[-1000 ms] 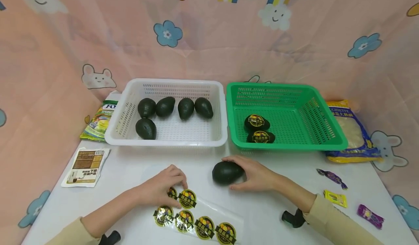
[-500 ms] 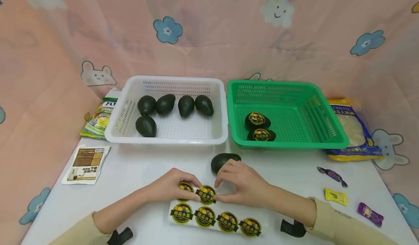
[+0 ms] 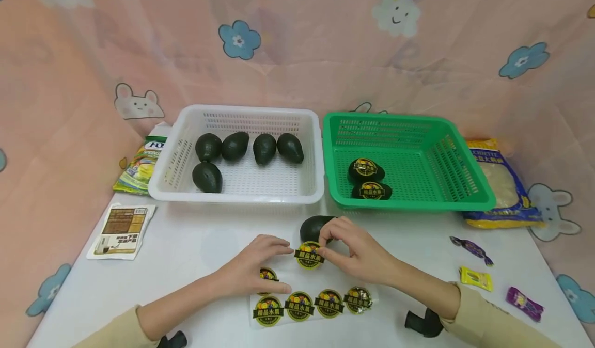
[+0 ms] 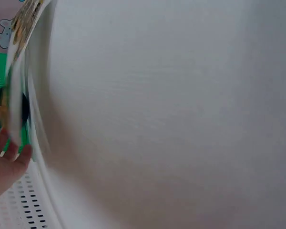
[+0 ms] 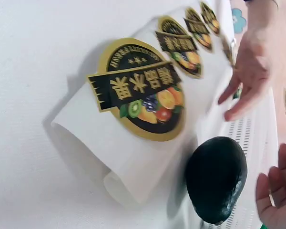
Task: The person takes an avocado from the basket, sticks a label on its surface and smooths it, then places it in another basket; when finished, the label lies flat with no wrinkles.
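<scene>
My right hand (image 3: 360,250) pinches a round black-and-gold fruit sticker (image 3: 308,256) by its right edge, off the sheet. Just behind it a dark green avocado (image 5: 217,179) lies on the table, partly covered by my right fingers in the head view. Below the hands is the clear sticker sheet (image 3: 283,317), with several stickers on it; it curls up in the right wrist view. My left hand (image 3: 253,269) hovers at the sheet's upper left, thumb and fingers spread apart, a sticker (image 3: 268,274) partly visible between them. The left wrist view shows the sheet edge-on and blurred.
A white basket (image 3: 237,198) with several bare avocados stands at the back. Beside it, a green basket (image 3: 418,203) holds two stickered avocados. Packets (image 3: 122,232) lie left; a pasta bag (image 3: 502,193) and wrapped candies (image 3: 476,279) lie right.
My right hand let go of the avocado, moved to the sheet and peeled off a sticker, now lifted toward the avocado. My left hand held the sheet, then spread its fingers. The sheet shifted right.
</scene>
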### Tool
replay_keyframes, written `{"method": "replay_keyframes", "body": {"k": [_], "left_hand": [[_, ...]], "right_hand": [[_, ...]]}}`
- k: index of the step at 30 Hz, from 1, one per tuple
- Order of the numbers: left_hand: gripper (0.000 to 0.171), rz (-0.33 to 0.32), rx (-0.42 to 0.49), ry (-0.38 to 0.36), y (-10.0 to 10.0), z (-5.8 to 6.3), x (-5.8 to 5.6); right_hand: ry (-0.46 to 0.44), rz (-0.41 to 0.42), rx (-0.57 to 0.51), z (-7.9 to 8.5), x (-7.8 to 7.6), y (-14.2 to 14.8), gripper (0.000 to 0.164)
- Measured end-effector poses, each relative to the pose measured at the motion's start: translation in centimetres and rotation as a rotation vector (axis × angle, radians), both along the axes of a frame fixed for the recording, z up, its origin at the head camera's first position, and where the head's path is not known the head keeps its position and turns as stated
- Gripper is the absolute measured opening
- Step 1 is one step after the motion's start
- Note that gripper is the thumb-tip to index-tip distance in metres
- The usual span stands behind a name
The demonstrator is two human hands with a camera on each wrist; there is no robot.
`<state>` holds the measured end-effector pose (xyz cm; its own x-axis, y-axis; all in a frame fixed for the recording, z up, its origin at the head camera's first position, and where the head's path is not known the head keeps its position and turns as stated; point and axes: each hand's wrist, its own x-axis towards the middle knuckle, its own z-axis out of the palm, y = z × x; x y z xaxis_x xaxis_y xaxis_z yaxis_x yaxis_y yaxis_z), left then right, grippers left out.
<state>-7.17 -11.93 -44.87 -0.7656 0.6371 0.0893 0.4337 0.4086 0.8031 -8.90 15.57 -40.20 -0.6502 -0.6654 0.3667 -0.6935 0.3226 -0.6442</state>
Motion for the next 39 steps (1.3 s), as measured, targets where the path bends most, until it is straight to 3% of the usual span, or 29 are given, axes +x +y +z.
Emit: {"method": "replay_keyframes", "body": {"k": [3,5,7,10,14,18,22,25,31,35,37,39], "left_hand": [[0.024,0.110,0.094,-0.024,1.2,1.1,0.1],[0.008,0.179,0.176,-0.095,2.0,1.9,0.0],[0.006,0.243,0.216,-0.160,2.7,2.5,-0.2],[0.007,0.329,0.245,-0.219,3.5,2.8,-0.5],[0.008,0.403,0.240,-0.258,4.3,2.3,-1.1],[0.012,0.441,0.178,-0.254,5.2,1.4,-2.0],[0.014,0.447,0.119,-0.228,5.8,0.6,-2.7],[0.016,0.431,0.070,-0.153,5.9,0.4,-2.9],[0.013,0.368,0.003,0.207,5.8,0.6,-3.2],[0.036,0.293,-0.041,0.387,6.0,0.3,-3.6],[0.040,0.275,-0.063,0.427,6.0,0.2,-3.7],[0.040,0.266,-0.071,0.445,6.1,0.0,-3.8]], "right_hand": [[-0.094,-0.027,0.032,0.1,-0.2,0.2,0.018],[-0.124,-0.061,0.032,0.1,-0.2,0.1,0.018],[-0.171,-0.141,0.033,-0.1,-0.2,0.2,0.016],[-0.309,-0.301,0.024,-0.5,-0.3,0.4,0.010],[-0.454,-0.463,0.007,-1.5,-0.5,0.8,0.010],[-0.365,-0.548,0.035,-2.3,-1.0,1.2,0.012],[-0.208,-0.550,0.080,-3.1,-1.6,1.6,0.019],[-0.115,-0.532,0.073,-3.5,-2.0,1.8,0.027],[0.095,-0.324,0.060,-3.8,-2.3,1.8,0.020],[0.129,-0.282,0.072,-3.9,-2.4,1.6,0.028],[0.113,-0.289,0.076,-3.9,-2.4,1.6,0.027],[0.035,-0.301,0.067,-3.9,-2.3,1.7,0.026]]}}
